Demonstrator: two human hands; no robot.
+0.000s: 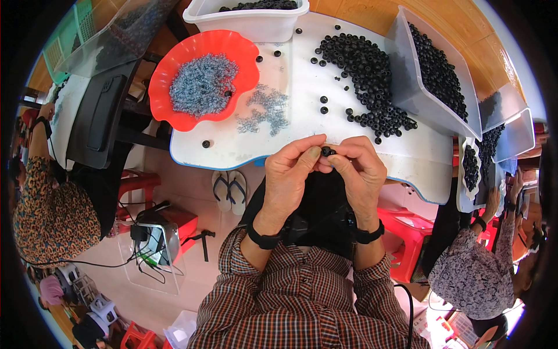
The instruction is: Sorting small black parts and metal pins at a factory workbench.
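Note:
In front of my chest, at the table's near edge, both hands meet over a small black round part (326,151). My left hand (289,174) pinches it between thumb and fingers. From the other side, the fingertips of my right hand (360,168) are closed on the same part. Its underside is hidden by the fingers. Beyond my hands, many similar black round parts (363,72) lie in a heap on the white table (218,142). A red scalloped bowl (247,67) holds small silvery-blue pieces (203,84), and more of these pieces (267,110) are scattered beside it.
A translucent bin (407,87) of black parts lies tilted at the right, and a white tub (250,26) stands at the back. Red stools (404,238) flank me. Sandals (229,189) lie under the table. Other people sit left and right, one in a patterned sleeve (38,183).

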